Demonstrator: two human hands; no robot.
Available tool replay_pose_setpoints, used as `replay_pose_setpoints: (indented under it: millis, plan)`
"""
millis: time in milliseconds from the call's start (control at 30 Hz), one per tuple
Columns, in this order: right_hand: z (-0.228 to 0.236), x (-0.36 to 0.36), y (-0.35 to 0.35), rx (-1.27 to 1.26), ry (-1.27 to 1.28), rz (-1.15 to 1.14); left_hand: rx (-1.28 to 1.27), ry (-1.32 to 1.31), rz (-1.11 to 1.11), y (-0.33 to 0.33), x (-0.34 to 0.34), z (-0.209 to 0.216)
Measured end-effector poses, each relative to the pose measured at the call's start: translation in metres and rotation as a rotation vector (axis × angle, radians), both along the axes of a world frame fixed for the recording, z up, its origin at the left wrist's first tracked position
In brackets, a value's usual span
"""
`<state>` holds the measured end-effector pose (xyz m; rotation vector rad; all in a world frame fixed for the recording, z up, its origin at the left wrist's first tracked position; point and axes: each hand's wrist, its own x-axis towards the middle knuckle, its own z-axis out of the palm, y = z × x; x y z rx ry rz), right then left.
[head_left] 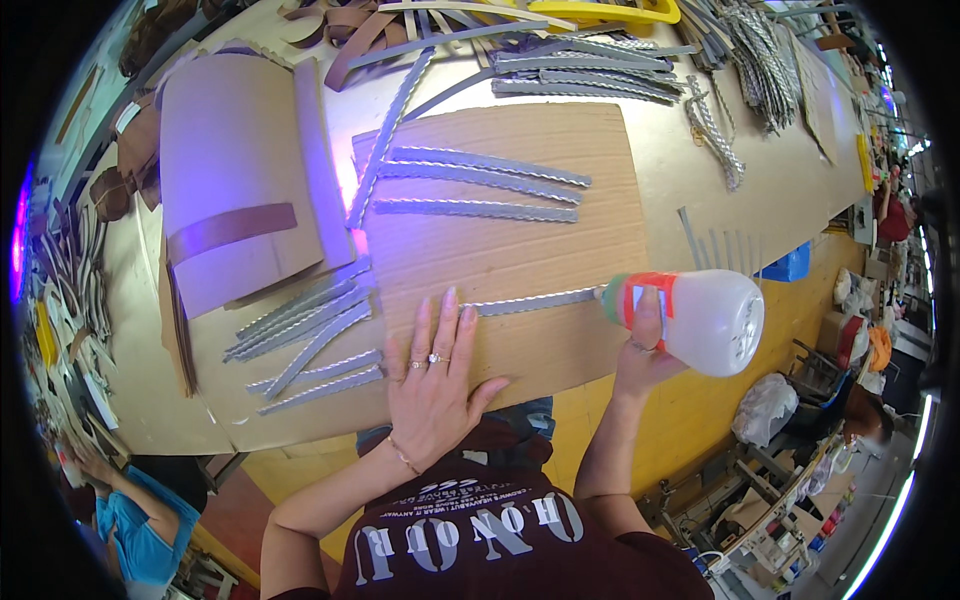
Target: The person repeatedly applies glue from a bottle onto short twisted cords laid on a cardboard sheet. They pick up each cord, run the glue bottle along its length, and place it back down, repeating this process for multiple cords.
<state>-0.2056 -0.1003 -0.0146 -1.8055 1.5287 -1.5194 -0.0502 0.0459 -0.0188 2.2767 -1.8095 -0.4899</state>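
Right hand (645,350) wrapped round a white bottle (715,322), I hold its tip by a grey strip (545,301). My left hand (430,385) lies flat, fingers extended, on cardboard (500,250).

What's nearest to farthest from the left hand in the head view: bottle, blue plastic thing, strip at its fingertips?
1. Strip: at the left hand.
2. Bottle: right, in right hand.
3. Blue plastic thing: farther right, past bottle.
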Motion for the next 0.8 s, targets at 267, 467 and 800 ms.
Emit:
replay_pose_setpoints:
  millis: [267, 467, 800]
  plan:
    - [0.01, -0.012, -0.012, 0.094, -0.105, -0.069, 0.019, 0.013, -0.027, 0.003, 0.001, -0.003]
    - [0.01, -0.004, -0.01, 0.107, -0.096, -0.083, -0.005, -0.001, -0.028, 0.003, 0.0, -0.004]
    - [0.009, 0.049, 0.032, 0.099, 0.004, 0.193, -0.079, 0.105, -0.029, 0.005, 0.001, -0.014]
